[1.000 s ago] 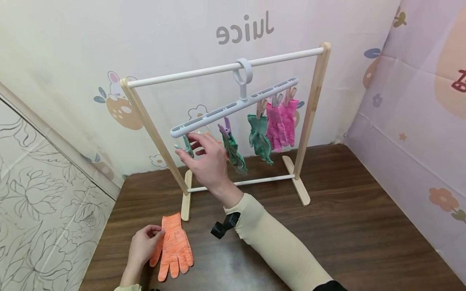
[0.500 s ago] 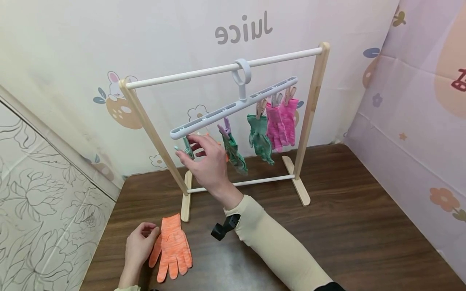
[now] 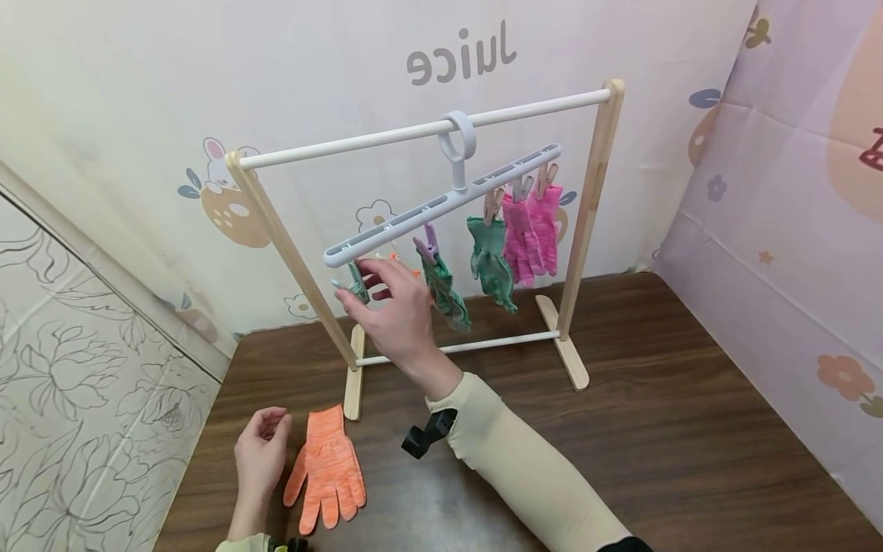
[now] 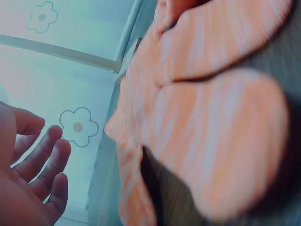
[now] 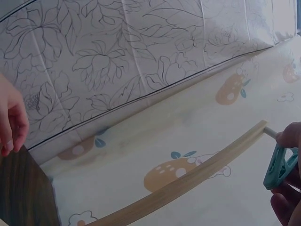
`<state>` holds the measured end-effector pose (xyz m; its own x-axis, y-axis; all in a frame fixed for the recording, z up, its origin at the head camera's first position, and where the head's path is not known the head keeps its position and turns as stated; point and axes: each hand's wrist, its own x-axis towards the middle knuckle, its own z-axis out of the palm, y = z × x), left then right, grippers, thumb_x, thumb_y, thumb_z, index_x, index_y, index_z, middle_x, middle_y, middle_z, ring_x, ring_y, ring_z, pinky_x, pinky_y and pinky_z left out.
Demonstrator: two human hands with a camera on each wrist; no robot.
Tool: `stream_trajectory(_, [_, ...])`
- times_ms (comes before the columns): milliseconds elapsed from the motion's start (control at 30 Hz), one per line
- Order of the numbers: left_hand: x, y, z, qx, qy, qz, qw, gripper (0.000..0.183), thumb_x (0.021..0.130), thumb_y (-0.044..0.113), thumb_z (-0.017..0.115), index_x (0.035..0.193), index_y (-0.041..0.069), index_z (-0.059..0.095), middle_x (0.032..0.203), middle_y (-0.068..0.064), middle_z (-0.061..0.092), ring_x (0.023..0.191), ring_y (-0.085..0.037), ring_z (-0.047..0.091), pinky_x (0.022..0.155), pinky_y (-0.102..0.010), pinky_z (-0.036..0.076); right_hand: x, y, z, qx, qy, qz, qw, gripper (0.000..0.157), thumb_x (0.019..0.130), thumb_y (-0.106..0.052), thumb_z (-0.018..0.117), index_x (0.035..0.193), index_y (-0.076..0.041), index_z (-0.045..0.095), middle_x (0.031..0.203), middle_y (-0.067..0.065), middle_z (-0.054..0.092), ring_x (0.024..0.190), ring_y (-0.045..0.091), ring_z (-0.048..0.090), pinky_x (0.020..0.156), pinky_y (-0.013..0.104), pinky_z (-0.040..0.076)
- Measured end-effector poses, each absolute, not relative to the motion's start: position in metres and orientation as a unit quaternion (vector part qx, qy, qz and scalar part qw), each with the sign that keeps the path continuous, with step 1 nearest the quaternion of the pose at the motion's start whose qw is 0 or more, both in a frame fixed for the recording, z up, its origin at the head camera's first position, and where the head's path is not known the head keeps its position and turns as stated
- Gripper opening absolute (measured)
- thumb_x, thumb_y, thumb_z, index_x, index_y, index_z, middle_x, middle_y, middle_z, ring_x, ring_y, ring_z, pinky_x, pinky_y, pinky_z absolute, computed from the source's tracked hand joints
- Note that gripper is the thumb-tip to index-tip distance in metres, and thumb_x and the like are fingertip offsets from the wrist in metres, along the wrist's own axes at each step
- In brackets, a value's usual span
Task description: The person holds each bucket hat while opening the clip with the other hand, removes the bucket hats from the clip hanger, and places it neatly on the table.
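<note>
At the left end of the grey hanger point(image 3: 414, 218), my right hand point(image 3: 400, 310) pinches a green clothespin point(image 5: 281, 167) between thumb and fingers. An orange glove point(image 3: 326, 468) lies flat on the table, its cuff toward the rack. Just left of it is my left hand point(image 3: 262, 452), fingers loosely bent, holding nothing and apart from the glove. In the left wrist view the glove fills the right side, close to the camera. Behind my right hand, a bit of orange fabric point(image 3: 394, 257) shows, mostly hidden.
The hanger hooks over the white top bar of a wooden rack point(image 3: 599, 199). Two green gloves point(image 3: 491, 261) and pink gloves point(image 3: 545, 230) hang from clothespins on it. The brown table point(image 3: 655, 429) ends at patterned cloth walls behind, left and right.
My left hand has let go of the orange glove's edge and drawn away to the left and slightly up. My right hand stays at the green clothespin, slightly lower.
</note>
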<state>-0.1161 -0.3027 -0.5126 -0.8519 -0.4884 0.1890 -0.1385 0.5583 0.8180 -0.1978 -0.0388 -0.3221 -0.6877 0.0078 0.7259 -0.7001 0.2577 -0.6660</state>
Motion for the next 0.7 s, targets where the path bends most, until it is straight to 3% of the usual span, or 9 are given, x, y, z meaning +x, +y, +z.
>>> stream_trajectory(100, [-0.119, -0.299, -0.512, 0.17, -0.841, -0.466, 0.216, 0.016, 0.096, 0.015, 0.068, 0.107, 0.004, 0.07, 0.081, 0.031, 0.062, 0.073, 0.011, 0.057, 0.066, -0.009, 0.045, -0.197, -0.038, -0.322, 0.239, -0.727, 0.562, 0.315, 0.039, 0.084, -0.022, 0.082, 0.118, -0.005, 0.071, 0.105, 0.009, 0.075, 0.094, 0.018, 0.071, 0.076, 0.021, 0.059])
stream_trajectory(233, [-0.126, -0.293, -0.512, 0.148, -0.812, -0.514, 0.235, 0.015, 0.096, 0.011, 0.067, 0.107, 0.001, 0.069, 0.083, 0.032, 0.065, 0.075, 0.011, 0.063, 0.068, -0.008, 0.048, -0.197, -0.038, -0.322, 0.244, -0.723, 0.562, 0.319, 0.039, 0.085, -0.021, 0.081, 0.118, -0.005, 0.071, 0.104, 0.01, 0.075, 0.093, 0.018, 0.071, 0.076, 0.02, 0.058])
stream_trajectory(500, [-0.135, -0.28, -0.507, 0.113, -0.772, -0.583, 0.226, 0.022, 0.098, 0.012, 0.065, 0.115, -0.001, 0.066, 0.091, 0.025, 0.073, 0.081, 0.0, 0.071, 0.074, -0.011, 0.051, -0.194, -0.036, -0.323, 0.244, -0.726, 0.557, 0.32, 0.039, 0.084, -0.022, 0.082, 0.118, -0.005, 0.071, 0.106, 0.01, 0.075, 0.093, 0.019, 0.073, 0.077, 0.018, 0.058])
stream_trajectory(700, [-0.14, -0.268, -0.5, 0.076, -0.702, -0.67, 0.23, 0.023, 0.097, 0.001, 0.062, 0.118, -0.008, 0.061, 0.093, 0.014, 0.077, 0.082, -0.004, 0.073, 0.079, -0.016, 0.057, -0.191, -0.034, -0.322, 0.24, -0.726, 0.558, 0.321, 0.039, 0.084, -0.021, 0.082, 0.119, -0.005, 0.071, 0.107, 0.011, 0.075, 0.094, 0.019, 0.073, 0.077, 0.019, 0.059])
